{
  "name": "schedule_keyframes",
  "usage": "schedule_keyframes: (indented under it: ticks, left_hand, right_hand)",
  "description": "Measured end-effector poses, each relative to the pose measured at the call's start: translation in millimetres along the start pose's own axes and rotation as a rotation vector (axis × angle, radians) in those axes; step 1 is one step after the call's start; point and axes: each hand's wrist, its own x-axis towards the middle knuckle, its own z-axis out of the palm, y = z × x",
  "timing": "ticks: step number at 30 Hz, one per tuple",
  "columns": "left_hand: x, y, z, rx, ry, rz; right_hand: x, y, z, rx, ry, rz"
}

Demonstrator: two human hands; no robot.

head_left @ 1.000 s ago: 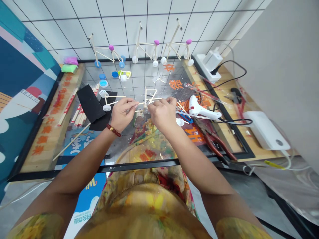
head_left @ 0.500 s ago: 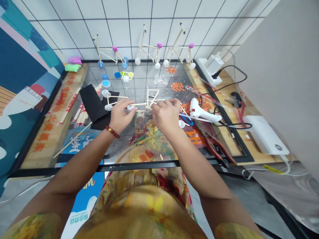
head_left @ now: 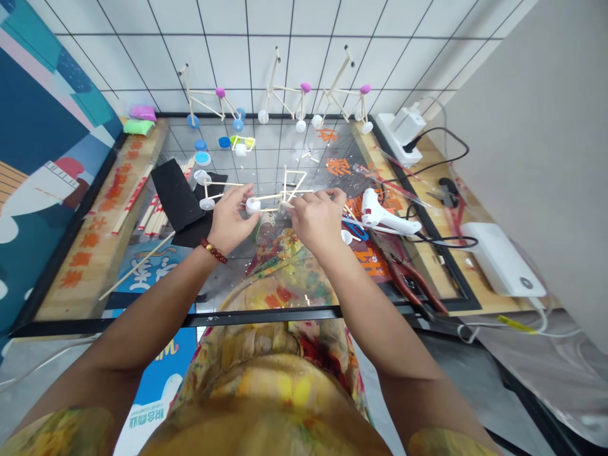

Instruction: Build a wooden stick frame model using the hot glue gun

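Note:
In front of me is a small bicycle-shaped frame of thin wooden sticks (head_left: pixel 295 183) with a white bottle cap (head_left: pixel 253 206) as a wheel at its left end. My right hand (head_left: pixel 316 215) is closed, its fingertips pinching the frame's right part and hiding that end. My left hand (head_left: pixel 232 218) has thumb and fingers on either side of the cap, close against it; exact contact is hard to see. Just left of that hand lies a stick piece with two clear cap wheels (head_left: pixel 207 204), partly behind the fingers.
Several finished stick bicycles (head_left: pixel 273 88) stand at the back wall. To the right lie a white glue gun (head_left: pixel 387 214), red-handled pliers (head_left: pixel 415 282) and a power strip (head_left: pixel 399 136). Black sheets (head_left: pixel 177 195) and wrapped chopsticks (head_left: pixel 154 218) are on the left. Blue caps (head_left: pixel 202 158) sit behind.
The left thumb and fingers have spread a little, and more of the white cap shows between them. The stick frame has shifted slightly to the right. The right hand keeps its pinch.

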Motion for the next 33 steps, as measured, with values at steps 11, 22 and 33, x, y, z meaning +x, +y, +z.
schedule_keyframes:
  ticks: [11, 22, 33]
  left_hand:
    - [3.9, 5.0, -1.4, -0.024, -0.057, -0.127]
    - [4.8, 5.0, 0.0, -0.032, -0.047, -0.117]
    - [0.9, -0.5, 2.8, -0.028, -0.039, -0.049]
  right_hand:
    - [2.4, 0.8, 0.7, 0.016, -0.003, -0.01]
    - [3.5, 0.9, 2.3, 0.028, -0.01, -0.018]
    - [-2.5, 1.8, -4.7, 0.025, 0.046, -0.031]
